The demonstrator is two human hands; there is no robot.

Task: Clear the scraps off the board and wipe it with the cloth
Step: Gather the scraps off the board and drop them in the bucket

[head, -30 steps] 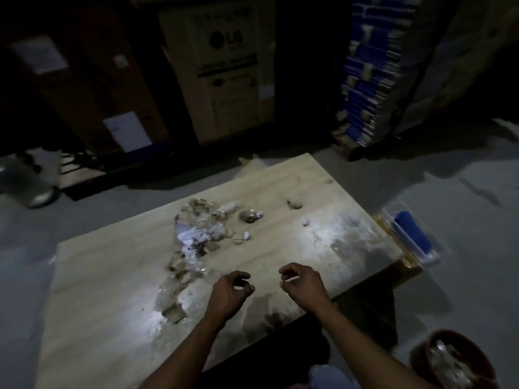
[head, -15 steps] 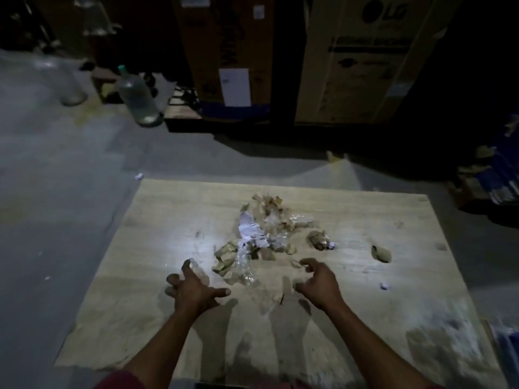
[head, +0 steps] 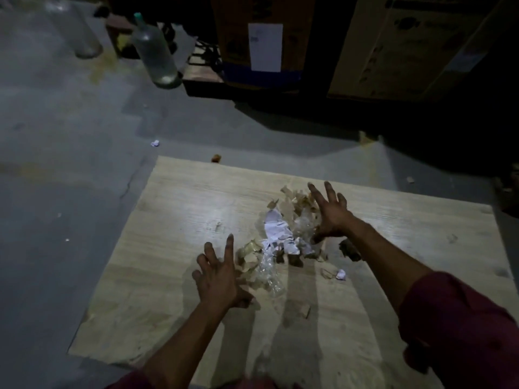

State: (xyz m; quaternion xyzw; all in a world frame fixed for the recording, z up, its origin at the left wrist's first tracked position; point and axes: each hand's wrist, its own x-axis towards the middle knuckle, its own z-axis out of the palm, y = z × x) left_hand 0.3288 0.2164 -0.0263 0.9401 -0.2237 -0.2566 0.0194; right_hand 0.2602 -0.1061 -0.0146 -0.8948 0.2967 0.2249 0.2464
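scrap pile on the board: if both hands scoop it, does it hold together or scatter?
Likely scatters. The scrap pile is loose torn paper, brownish bits and crinkled clear plastic, all probably very light and floppy. Stray pieces already lie apart on the board. Left hand and right hand flank it with fingers spread, so small bits may slip between them.

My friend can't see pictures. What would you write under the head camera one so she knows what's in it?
Two open hands, the left hand and right hand, reach with spread fingers around a pile of scraps on a pale wooden board lying on a dim grey floor. A clear bottle and cardboard boxes stand behind.
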